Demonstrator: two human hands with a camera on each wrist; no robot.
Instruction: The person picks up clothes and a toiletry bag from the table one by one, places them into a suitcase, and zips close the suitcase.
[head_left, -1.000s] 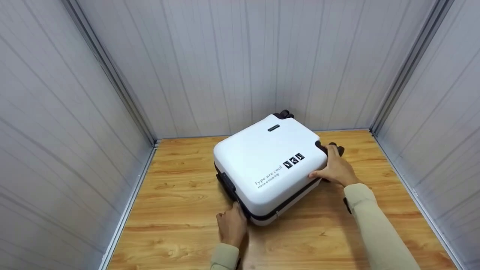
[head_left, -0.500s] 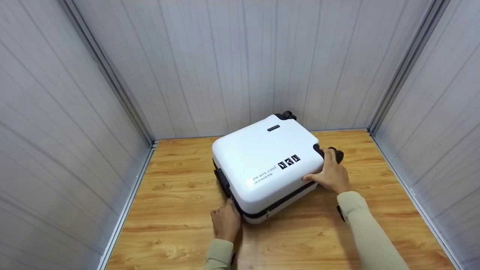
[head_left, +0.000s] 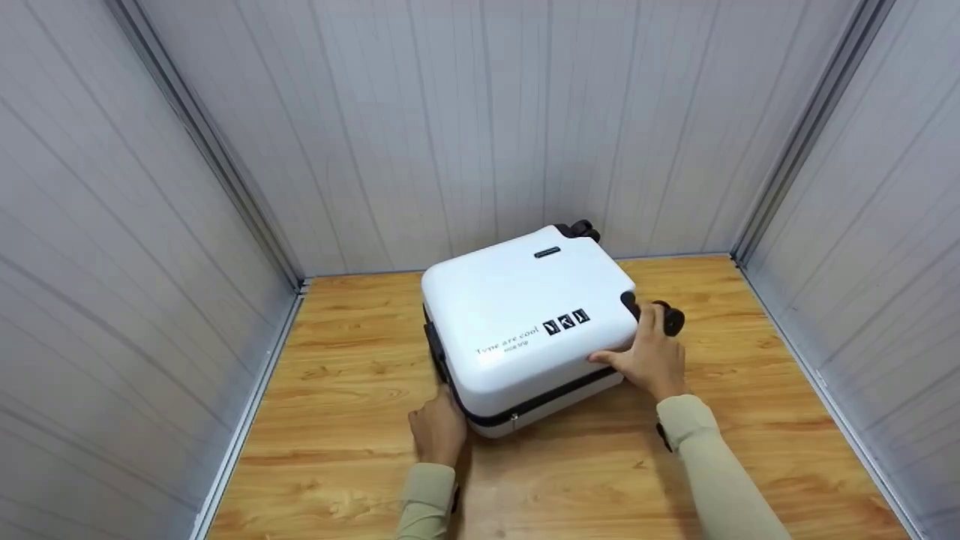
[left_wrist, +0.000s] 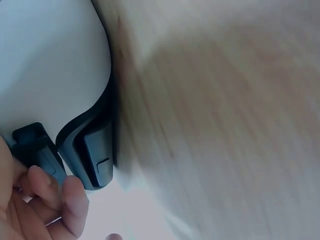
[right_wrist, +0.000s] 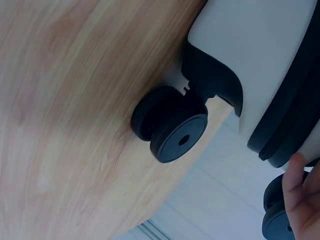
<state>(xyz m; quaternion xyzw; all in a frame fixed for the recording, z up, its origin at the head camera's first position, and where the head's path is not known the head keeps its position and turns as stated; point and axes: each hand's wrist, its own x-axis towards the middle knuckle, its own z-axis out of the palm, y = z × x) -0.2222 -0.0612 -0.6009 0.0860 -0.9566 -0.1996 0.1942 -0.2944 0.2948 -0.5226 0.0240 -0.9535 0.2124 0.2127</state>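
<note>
A white hard-shell suitcase (head_left: pixel 517 292) lies flat on the wood-look surface, its wheeled end toward the back right. My left hand (head_left: pixel 439 429) is at the near left corner; in the left wrist view its curled fingers (left_wrist: pixel 75 200) are at the black handle fitting (left_wrist: pixel 42 152). My right hand (head_left: pixel 656 360) grips the right corner by a caster wheel (head_left: pixel 673 321), thumb along the shell's side. The right wrist view shows a lower black caster (right_wrist: pixel 182 137) close up. A black zipper band with a metal pull (head_left: pixel 514 420) runs round the side.
Pale panelled walls (head_left: pixel 420 135) enclose the wooden surface (head_left: pixel 352 360) at the back, left and right. Metal strips run along the corners and lower edges. The suitcase's far caster (head_left: pixel 583 229) stands near the back wall.
Both hands have turned the suitcase a little clockwise on the surface. Its near end has swung left, while the right-hand wheel corner has come toward me. Both grips stay in place.
</note>
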